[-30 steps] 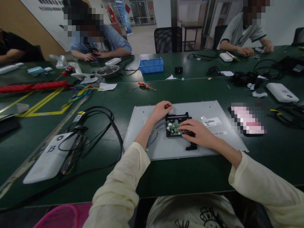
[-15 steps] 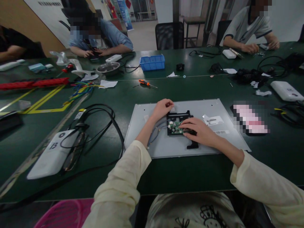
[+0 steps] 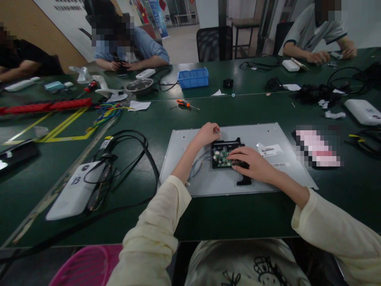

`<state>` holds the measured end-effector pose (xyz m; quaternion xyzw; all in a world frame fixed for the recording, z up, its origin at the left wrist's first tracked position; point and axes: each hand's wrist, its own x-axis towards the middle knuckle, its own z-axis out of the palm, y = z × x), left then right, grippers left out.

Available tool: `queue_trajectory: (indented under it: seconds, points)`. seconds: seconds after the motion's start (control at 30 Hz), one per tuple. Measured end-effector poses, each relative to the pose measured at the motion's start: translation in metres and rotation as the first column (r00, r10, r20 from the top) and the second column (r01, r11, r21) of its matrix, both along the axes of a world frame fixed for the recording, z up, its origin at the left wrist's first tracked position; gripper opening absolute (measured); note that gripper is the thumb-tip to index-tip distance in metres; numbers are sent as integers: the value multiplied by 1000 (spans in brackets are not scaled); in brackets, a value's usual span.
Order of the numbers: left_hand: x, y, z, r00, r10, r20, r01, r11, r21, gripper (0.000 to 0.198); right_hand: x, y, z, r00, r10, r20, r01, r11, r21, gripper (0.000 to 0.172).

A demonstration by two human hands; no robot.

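A grey metal panel [image 3: 184, 159] lies flat on the green table before me. On its middle sits a black plastic frame [image 3: 244, 180] holding a green circuit board [image 3: 220, 159], and grey cables [image 3: 197, 166] run from the board's left side. My left hand [image 3: 207, 134] is closed in a pinch just above the frame's upper left corner; a small pale bit shows at the fingertips, too small to name. My right hand [image 3: 253, 162] grips the frame's right part, fingertips on the board and thumb at the lower edge. The palm side is hidden.
A white power bank [image 3: 73, 192] with black cables lies to the left, a phone [image 3: 318, 149] to the right. Farther back are an orange screwdriver [image 3: 186, 104], a blue basket [image 3: 193, 78] and a metal bowl [image 3: 139, 86]. Several other people sit around the table.
The whole view has shifted slightly right. The pale bit under my left fingertips shows less than before. My right hand keeps its place on the frame.
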<state>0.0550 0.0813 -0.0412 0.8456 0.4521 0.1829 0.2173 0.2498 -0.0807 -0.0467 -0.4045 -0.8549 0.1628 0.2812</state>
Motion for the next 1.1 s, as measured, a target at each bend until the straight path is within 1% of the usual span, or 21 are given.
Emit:
queue_trajectory:
  seconds: [0.07, 0.13, 0.23, 0.37, 0.5, 0.67, 0.83, 0.97, 1.1]
  points:
    - [1, -2, 3, 999, 24, -48, -24, 1000, 9, 17, 0, 0, 0, 1000, 3, 0, -3, 1000, 3, 33]
    - [2, -3, 4, 997, 31, -70, -30, 999, 22, 12, 0, 1, -1, 1000, 4, 0, -4, 1000, 5, 32]
    - [3, -4, 3, 997, 29, -73, -25, 998, 53, 7, 0, 2, -3, 1000, 8, 1, -8, 1000, 6, 33]
    - [1, -1, 4, 998, 20, -55, -16, 998, 60, 11, 0, 2, -4, 1000, 5, -4, -5, 1000, 14, 34]
    - [-5, 2, 12, 1000, 14, -14, -13, 1000, 5, 13, 0, 2, -3, 1000, 6, -8, -6, 1000, 18, 33]
    - [-9, 5, 25, 999, -35, -25, 34, 999, -34, 15, 1, 2, -1, 1000, 7, 22, -7, 1000, 1, 33]
    - [-3, -2, 31, 990, -74, -120, 69, 997, -44, 16, 1, 2, -1, 1000, 14, 28, -14, 1000, 1, 33]
    - [2, -9, 31, 978, -27, -205, 25, 1000, -12, 17, 0, 1, 0, 1000, 7, 30, -7, 1000, 4, 32]
    - [6, -16, 29, 949, 2, -316, 1, 1000, 10, 19, 0, 1, 0, 999, 7, 36, -7, 1000, -5, 33]
